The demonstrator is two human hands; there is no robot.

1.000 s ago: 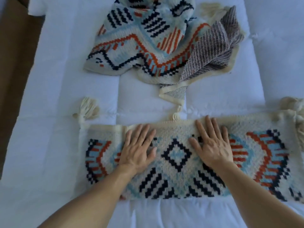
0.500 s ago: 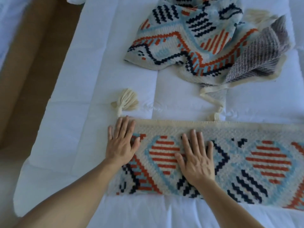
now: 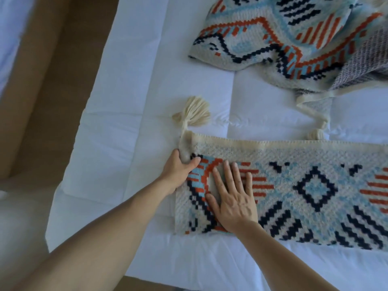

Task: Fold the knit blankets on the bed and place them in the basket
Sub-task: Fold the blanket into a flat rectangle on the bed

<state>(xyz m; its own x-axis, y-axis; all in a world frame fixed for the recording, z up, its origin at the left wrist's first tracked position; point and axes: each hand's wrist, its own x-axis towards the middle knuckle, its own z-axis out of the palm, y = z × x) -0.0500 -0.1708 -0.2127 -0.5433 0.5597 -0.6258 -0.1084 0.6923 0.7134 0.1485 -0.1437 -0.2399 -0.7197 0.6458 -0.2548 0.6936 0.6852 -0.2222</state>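
Note:
A knit blanket (image 3: 310, 192) with navy, orange and light-blue patterns lies folded into a long strip across the white bed (image 3: 130, 114). My left hand (image 3: 178, 171) grips its left end near the top corner, thumb on top, just below a cream tassel (image 3: 194, 111). My right hand (image 3: 233, 198) lies flat on the strip right beside it, fingers straight and spread. A second knit blanket (image 3: 283, 34) of the same pattern lies crumpled at the far right of the bed. No basket is in view.
The brown floor (image 3: 48, 80) runs along the bed's left edge. Another white surface (image 3: 8, 30) shows at the far left. The second blanket's cream corner and tassel (image 3: 315, 131) reach down to the strip's top edge.
Both hands slid left along the strip. My left hand went from lying flat to gripping the left end. My right hand stays flat, now close beside it.

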